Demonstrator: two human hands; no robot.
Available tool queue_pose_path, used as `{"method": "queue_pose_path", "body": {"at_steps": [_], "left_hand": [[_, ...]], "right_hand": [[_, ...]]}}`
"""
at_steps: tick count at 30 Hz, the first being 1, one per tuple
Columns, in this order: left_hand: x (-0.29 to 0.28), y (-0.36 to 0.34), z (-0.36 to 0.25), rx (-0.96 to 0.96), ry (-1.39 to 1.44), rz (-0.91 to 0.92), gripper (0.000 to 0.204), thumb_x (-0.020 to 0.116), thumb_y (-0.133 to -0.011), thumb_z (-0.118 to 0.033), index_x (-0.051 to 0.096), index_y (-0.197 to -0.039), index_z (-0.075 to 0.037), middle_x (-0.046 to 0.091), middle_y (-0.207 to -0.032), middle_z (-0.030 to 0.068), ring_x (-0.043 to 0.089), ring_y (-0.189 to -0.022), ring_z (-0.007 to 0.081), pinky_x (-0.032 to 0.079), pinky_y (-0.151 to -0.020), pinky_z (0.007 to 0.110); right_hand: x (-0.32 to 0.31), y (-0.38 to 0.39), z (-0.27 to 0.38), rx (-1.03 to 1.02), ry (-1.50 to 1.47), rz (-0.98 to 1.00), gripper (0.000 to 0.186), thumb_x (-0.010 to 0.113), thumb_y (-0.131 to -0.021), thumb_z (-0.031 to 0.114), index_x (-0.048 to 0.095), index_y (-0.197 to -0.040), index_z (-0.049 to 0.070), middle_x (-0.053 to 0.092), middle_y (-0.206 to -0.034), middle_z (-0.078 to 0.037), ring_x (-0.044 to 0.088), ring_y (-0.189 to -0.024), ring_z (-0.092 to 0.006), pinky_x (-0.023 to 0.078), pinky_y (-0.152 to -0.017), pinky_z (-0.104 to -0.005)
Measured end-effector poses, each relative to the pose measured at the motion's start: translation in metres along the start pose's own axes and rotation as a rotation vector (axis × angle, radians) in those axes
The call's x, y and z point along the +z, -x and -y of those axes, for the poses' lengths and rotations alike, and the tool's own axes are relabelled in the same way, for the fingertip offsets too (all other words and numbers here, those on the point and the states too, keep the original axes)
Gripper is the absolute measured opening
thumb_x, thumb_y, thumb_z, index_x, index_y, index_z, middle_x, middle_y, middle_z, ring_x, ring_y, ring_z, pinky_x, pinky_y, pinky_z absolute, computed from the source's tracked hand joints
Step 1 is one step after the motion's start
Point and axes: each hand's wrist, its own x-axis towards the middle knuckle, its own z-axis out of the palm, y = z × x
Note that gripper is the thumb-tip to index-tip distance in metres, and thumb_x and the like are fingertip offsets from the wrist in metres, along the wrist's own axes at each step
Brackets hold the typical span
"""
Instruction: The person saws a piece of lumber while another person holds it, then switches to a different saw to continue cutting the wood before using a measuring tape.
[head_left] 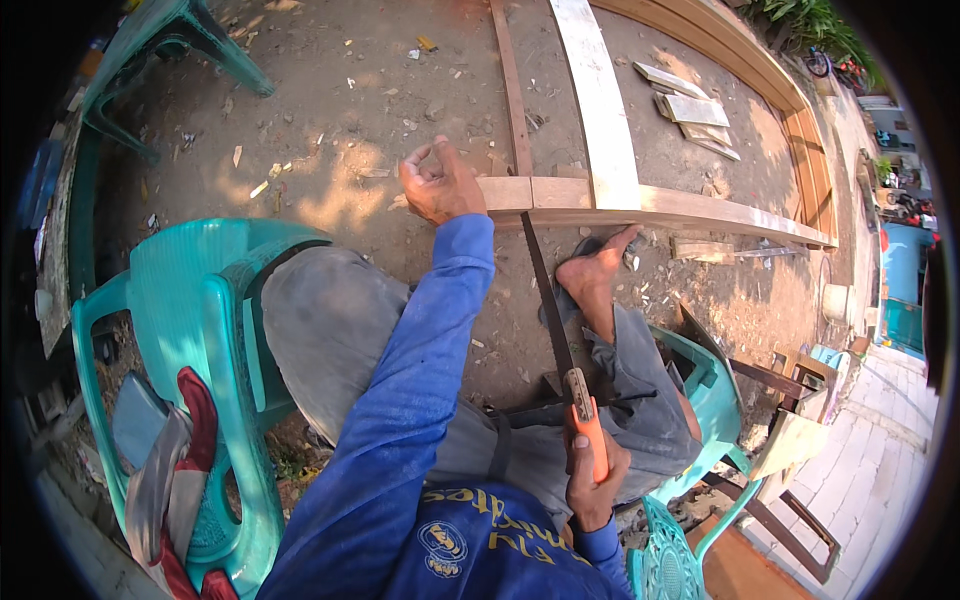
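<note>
My right hand [597, 470] is wrapped round the orange handle of a hand saw [548, 290]. The saw's dark blade slants up and away to a wooden beam [700, 205], its far end at the beam's near edge. A thin dark line crosses the beam's top just there. Over the beam's left end lies my left hand [440, 182], fingers curled in and thumb raised, nothing visible in them. My left wrist and blue sleeve cover part of the wood. A pale plank [600, 100] meets the beam from the far side, right of the saw.
A green plastic chair [225, 270] with cloth on it stands at my left; another green chair [715, 400] is at right. My foot [595, 280] is close to the blade, under the beam. Wood offcuts [695, 110] lie inside the large wooden frame [805, 150].
</note>
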Motion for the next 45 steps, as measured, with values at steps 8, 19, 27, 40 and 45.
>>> {"method": "queue_pose_path", "body": {"at_steps": [8,19,27,40,45], "left_hand": [[0.015,-0.005,0.015,0.061,-0.013,0.006,0.040,0.070,-0.091,-0.031,0.057,-0.108,0.003,0.059,-0.059,0.0095,0.065,-0.051,0.0206,0.051,-0.047,0.034],[0.016,0.005,0.005,0.058,-0.027,0.006,0.034,0.073,-0.089,-0.025,0.059,-0.103,0.002,0.058,-0.061,0.0085,0.066,-0.051,0.0210,0.050,-0.044,0.033],[0.006,-0.006,0.001,0.011,0.013,-0.051,0.036,0.070,-0.091,-0.029,0.057,-0.105,0.002,0.059,-0.063,0.0101,0.063,-0.051,0.0195,0.049,-0.049,0.033],[0.012,-0.002,0.003,0.061,0.012,0.012,0.038,0.069,-0.092,-0.028,0.056,-0.108,0.004,0.056,-0.060,0.0081,0.064,-0.050,0.0205,0.049,-0.045,0.035],[0.004,-0.009,0.000,0.023,0.007,-0.042,0.039,0.071,-0.091,-0.029,0.057,-0.109,0.003,0.060,-0.068,0.0112,0.064,-0.051,0.0213,0.049,-0.044,0.035]], "right_hand": [[0.082,-0.156,-0.023,-0.103,-0.245,-0.072,0.027,0.061,-0.096,0.020,0.066,-0.086,-0.005,0.048,-0.059,0.000,0.041,-0.056,-0.0073,0.033,-0.050,-0.0308],[0.085,-0.131,-0.081,-0.262,-0.216,-0.146,0.022,0.062,-0.095,0.017,0.063,-0.086,-0.003,0.048,-0.059,-0.006,0.044,-0.054,-0.0105,0.038,-0.051,-0.0318],[0.047,-0.042,-0.062,-0.042,-0.180,-0.058,0.022,0.060,-0.094,0.016,0.068,-0.092,-0.005,0.055,-0.061,-0.004,0.050,-0.056,-0.0088,0.041,-0.053,-0.0295],[0.106,-0.142,-0.079,-0.164,-0.264,-0.127,0.021,0.062,-0.093,0.016,0.067,-0.093,-0.004,0.055,-0.063,-0.009,0.056,-0.058,-0.0146,0.044,-0.057,-0.0328],[0.051,-0.023,-0.101,-0.205,-0.088,-0.073,0.023,0.061,-0.090,0.015,0.071,-0.100,-0.004,0.055,-0.061,-0.011,0.059,-0.053,-0.0177,0.046,-0.056,-0.0313]]}}
